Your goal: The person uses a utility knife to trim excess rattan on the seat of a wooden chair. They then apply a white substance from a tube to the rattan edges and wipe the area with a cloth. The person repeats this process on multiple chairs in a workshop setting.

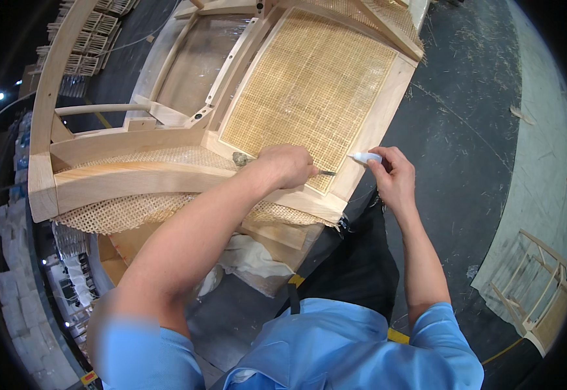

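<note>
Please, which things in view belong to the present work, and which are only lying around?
In use:
- pointed tool, left hand
- white nozzle bottle, right hand
- wooden furniture frame with woven cane panel

Apparently lying around:
- white cloth
- stacked wooden frames, upper left
- separate wooden frame, lower right

A pale strip [536, 156] borders the dark grey floor [456, 133].

Pale scraps [504, 49] lie scattered; the dark floor [456, 149] carries them.
</note>
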